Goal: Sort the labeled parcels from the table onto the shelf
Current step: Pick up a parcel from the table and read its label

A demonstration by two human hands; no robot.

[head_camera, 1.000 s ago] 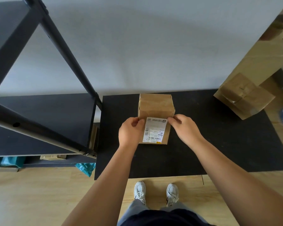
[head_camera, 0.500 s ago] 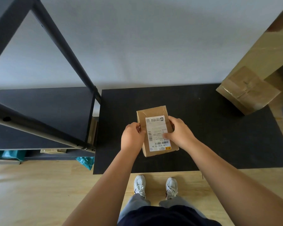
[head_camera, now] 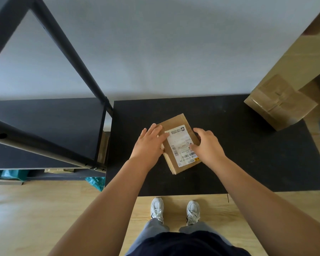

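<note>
A small brown cardboard parcel [head_camera: 179, 145] with a white shipping label facing up lies turned at an angle on the black table [head_camera: 248, 156], near its middle. My left hand [head_camera: 148, 145] rests flat on the parcel's left edge with its fingers stretched out over the top. My right hand [head_camera: 209, 146] grips the parcel's right side, thumb on the label. The black shelf [head_camera: 44, 122] stands directly left of the table, its board bare.
A second taped brown box [head_camera: 279, 102] sits on the table's far right corner, beside a tall cardboard carton [head_camera: 303, 52]. The shelf's slanted black post [head_camera: 72, 52] rises at the left. A teal bag [head_camera: 94, 182] lies on the wooden floor under the shelf.
The parcel was tipped from upright to label-up, pulled nearer and rotated clockwise. My left hand went from gripping its side to lying flat on it with fingers extended.
</note>
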